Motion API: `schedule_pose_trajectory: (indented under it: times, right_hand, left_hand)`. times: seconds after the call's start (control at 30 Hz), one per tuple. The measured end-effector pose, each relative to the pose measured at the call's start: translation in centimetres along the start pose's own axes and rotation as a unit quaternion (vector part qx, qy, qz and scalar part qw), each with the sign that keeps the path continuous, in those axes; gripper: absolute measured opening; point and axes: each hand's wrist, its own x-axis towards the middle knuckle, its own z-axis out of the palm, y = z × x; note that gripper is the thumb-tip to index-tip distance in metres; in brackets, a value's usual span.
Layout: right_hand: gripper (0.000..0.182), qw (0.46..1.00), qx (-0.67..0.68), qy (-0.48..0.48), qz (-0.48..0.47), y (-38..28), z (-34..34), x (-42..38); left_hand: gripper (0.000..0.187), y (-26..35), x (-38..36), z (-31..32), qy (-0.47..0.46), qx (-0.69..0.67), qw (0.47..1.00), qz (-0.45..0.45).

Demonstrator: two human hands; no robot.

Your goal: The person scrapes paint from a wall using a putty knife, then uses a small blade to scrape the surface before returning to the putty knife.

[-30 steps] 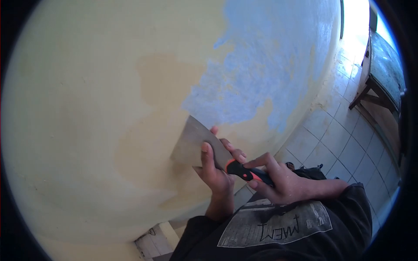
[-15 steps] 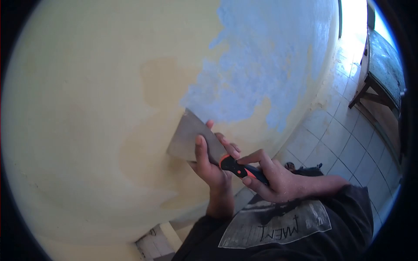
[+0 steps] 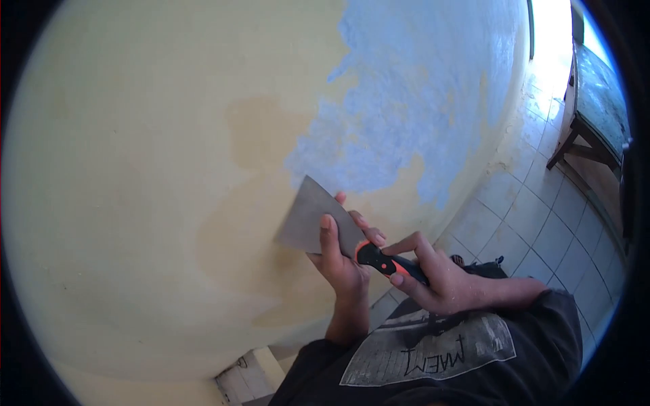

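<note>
A wide putty knife (image 3: 308,220) with a grey metal blade and a black and orange handle is held between my two hands. My left hand (image 3: 342,260) grips the blade, its thumb lying on the face and the other fingers partly hidden behind it. Around the handle, my right hand (image 3: 437,274) is closed, with the index finger bent along the top. The blade's wide edge points up and left, in front of the yellowish wall (image 3: 149,169). Whether it touches the wall I cannot tell. A light blue patch (image 3: 399,122) covers the wall above my hands.
Darker, damp-looking areas (image 3: 261,135) mark the wall left of the blue patch. A tiled floor (image 3: 525,223) runs down the right side, where a wooden table (image 3: 599,101) stands near a bright opening. At the bottom left is a pale boxy structure (image 3: 247,379).
The putty knife and both hands have shifted slightly right and down in the view. My grip looks the same, and the wall's view has moved slightly.
</note>
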Motion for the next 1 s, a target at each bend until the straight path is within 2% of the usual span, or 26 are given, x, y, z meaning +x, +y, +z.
schedule_pose_trajectory:
  times: [0.17,0.23,0.37,0.43,0.53,0.63,0.73,0.77,0.83,0.93,1.0]
  right_hand:
    - [0.037,0.999,-0.02,0.001,-0.041,-0.5,0.8,1.2]
    - [0.036,0.996,-0.019,0.028,-0.077,-0.4,0.7,1.5]
    - [0.036,0.996,-0.037,0.021,-0.08,-0.4,0.3,0.8]
    - [0.036,0.994,-0.035,0.018,-0.104,0.3,1.1,1.4]
    - [0.037,0.999,0.024,-0.013,0.016,-1.6,0.0,1.1]
    - [0.037,1.0,-0.019,0.001,-0.016,-0.4,0.1,0.4]
    - [0.036,0.997,-0.037,0.009,-0.06,0.3,0.8,1.9]
    - [0.037,1.0,-0.025,-0.01,-0.005,-0.6,0.7,2.0]
    - [0.037,1.0,-0.016,-0.017,0.007,-0.9,0.3,1.1]
    - [0.037,0.999,-0.018,0.001,-0.027,-0.5,0.2,0.6]
    - [0.037,0.999,-0.021,0.006,-0.043,-0.5,0.2,1.0]
  left_hand:
    - [0.048,1.2,0.5,0.1,0.016,-0.021,1.0,-0.004]
    - [0.047,1.3,0.9,0.1,-0.001,-0.009,1.0,-0.001]
    - [0.047,0.4,0.8,-0.1,-0.026,-0.025,0.999,-0.003]
    - [0.047,1.2,0.8,-0.1,-0.005,-0.051,0.999,-0.013]
    - [0.047,0.9,0.7,-0.1,-0.006,-0.009,1.0,0.001]
    - [0.047,-0.2,0.3,-0.7,-0.023,0.011,1.0,-0.003]
    - [0.047,0.9,1.1,-0.1,0.024,-0.021,0.999,0.005]
    - [0.047,1.0,0.7,-0.2,0.028,-0.011,1.0,0.005]
    - [0.049,1.3,0.8,0.2,0.017,0.007,1.0,0.013]
    - [0.048,-0.1,0.1,-0.4,-0.013,0.022,1.0,0.002]
    - [0.049,0.6,1.1,0.0,0.003,0.004,1.0,0.012]
